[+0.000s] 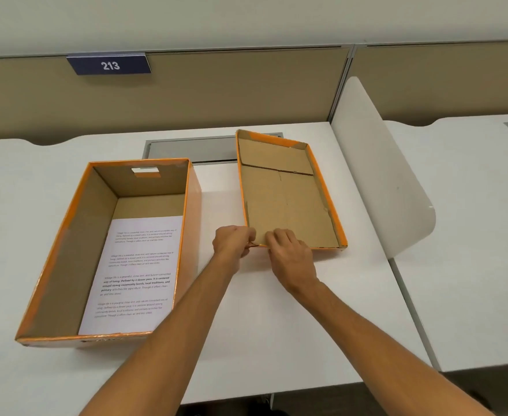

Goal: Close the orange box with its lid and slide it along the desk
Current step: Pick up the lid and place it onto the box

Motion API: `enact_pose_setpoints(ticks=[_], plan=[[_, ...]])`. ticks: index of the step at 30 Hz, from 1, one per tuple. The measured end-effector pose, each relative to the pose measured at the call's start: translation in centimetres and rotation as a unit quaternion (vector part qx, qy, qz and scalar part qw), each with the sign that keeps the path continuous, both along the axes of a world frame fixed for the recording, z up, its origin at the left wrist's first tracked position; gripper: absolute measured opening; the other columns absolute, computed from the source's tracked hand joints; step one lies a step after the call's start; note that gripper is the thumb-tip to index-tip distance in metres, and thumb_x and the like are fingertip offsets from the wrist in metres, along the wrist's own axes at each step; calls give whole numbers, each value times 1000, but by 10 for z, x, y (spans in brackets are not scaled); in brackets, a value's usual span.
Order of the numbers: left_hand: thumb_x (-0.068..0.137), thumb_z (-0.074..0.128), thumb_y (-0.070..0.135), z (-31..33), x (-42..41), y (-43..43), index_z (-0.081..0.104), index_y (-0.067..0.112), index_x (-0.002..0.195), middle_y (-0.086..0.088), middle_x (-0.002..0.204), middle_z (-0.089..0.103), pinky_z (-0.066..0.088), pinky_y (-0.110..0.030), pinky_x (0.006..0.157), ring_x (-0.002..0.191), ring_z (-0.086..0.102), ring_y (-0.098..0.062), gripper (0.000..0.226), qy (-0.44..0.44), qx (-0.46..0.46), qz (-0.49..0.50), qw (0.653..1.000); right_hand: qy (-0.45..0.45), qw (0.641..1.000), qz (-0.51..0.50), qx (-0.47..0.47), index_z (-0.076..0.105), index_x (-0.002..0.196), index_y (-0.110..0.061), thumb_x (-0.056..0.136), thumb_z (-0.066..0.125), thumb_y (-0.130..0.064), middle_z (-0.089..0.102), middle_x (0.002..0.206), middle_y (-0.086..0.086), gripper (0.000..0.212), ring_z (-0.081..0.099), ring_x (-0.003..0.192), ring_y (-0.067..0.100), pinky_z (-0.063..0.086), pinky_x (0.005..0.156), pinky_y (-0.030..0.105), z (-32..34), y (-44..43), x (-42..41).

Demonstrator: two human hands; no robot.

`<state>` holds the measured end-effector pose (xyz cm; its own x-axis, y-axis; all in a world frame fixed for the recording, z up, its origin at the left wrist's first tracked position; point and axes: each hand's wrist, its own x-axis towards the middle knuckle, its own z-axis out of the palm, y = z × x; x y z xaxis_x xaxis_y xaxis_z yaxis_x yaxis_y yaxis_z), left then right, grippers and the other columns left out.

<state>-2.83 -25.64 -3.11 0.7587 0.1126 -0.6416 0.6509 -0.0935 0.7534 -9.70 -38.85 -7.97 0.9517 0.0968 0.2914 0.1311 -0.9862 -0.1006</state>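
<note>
The orange box (67, 235) stands open on the left of the white desk (261, 325), with a printed sheet of paper (138, 271) lying inside. Its lid (288, 199) lies upside down to the right, brown inside showing, orange rim up. My left hand (231, 246) pinches the lid's near left corner. Just to its right, my right hand (288, 253) grips the lid's near edge, fingers over the rim. Both hands hide part of that edge.
A grey cable hatch (192, 151) is set into the desk behind the box and lid. A white divider panel (381, 181) rises on the right, with a neighbouring desk (471, 235) beyond. A tan partition with a "213" sign (110, 66) closes the back.
</note>
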Motion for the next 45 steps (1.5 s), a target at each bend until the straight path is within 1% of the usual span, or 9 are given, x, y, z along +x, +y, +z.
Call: enact_pose_setpoints(ticks=[5, 12, 16, 19, 24, 31, 34, 38, 45], plan=[[75, 74, 13, 35, 8, -10, 70, 9, 98, -6, 86, 72, 53, -31, 68, 80, 69, -20, 23, -53, -128, -70, 988, -132, 989, -21, 62, 74, 101, -10, 83, 70, 1, 75, 92, 4, 22, 71, 81, 23, 52, 43, 32, 28, -8, 17], [89, 68, 41, 59, 22, -14, 66, 12, 118, -9, 119, 67, 56, -40, 90, 111, 64, -26, 42, -98, -146, -101, 979, -165, 928, -116, 312, 71, 105, -13, 91, 70, -14, 73, 88, 1, 14, 65, 72, 17, 51, 60, 30, 91, -24, 29], [87, 71, 44, 60, 21, -11, 58, 16, 124, -8, 130, 57, 53, -42, 96, 120, 56, -25, 48, -56, -118, -145, 981, -157, 820, -154, 528, 64, 98, -23, 91, 73, -22, 66, 87, -5, 11, 63, 79, 2, 50, 71, 18, 125, -30, 34], [89, 70, 42, 63, 22, -9, 52, 15, 130, -11, 141, 50, 48, -45, 104, 129, 49, -29, 53, -43, -116, -154, 980, -167, 732, -150, 644, 66, 101, -31, 90, 75, -23, 72, 101, -7, 16, 69, 96, 14, 59, 85, 35, 148, -34, 32], [94, 64, 32, 76, 27, -2, 38, 12, 149, -13, 151, 47, 44, -55, 108, 133, 50, -39, 64, -26, -127, -138, 982, -152, 574, -122, 796, 69, 113, -30, 85, 79, -14, 77, 103, -16, 33, 72, 99, 14, 63, 73, 35, 169, -41, 27], [91, 70, 17, 87, 43, 30, 54, 4, 128, -15, 129, 62, 53, -44, 91, 109, 62, -32, 42, -36, -140, -34, 989, -111, 454, -116, 877, 59, 134, -23, 82, 78, -2, 68, 130, 4, 59, 65, 116, 27, 63, 74, 41, 169, -46, 23], [91, 70, 9, 86, 48, 51, 56, 0, 129, -13, 123, 66, 52, -43, 93, 107, 63, -27, 42, -50, -135, -25, 989, -79, 459, -120, 877, 50, 142, -23, 82, 76, 3, 61, 135, 8, 70, 63, 117, 29, 64, 71, 40, 163, -43, 22], [91, 67, -1, 91, 53, 85, 55, 0, 133, -14, 124, 66, 54, -33, 72, 101, 66, -24, 44, -78, -130, -1, 988, -16, 488, -121, 864, 43, 145, -33, 79, 76, 8, 52, 137, 8, 84, 58, 120, 34, 61, 74, 40, 152, -32, 22], [85, 72, -1, 102, 50, 161, 61, 10, 124, -8, 109, 72, 59, -36, 80, 100, 70, -25, 42, -158, -61, -9, 986, 78, 576, -173, 795, 63, 120, -21, 84, 78, -20, 71, 121, 11, 39, 70, 100, 29, 60, 65, 33, 131, -9, 20]])
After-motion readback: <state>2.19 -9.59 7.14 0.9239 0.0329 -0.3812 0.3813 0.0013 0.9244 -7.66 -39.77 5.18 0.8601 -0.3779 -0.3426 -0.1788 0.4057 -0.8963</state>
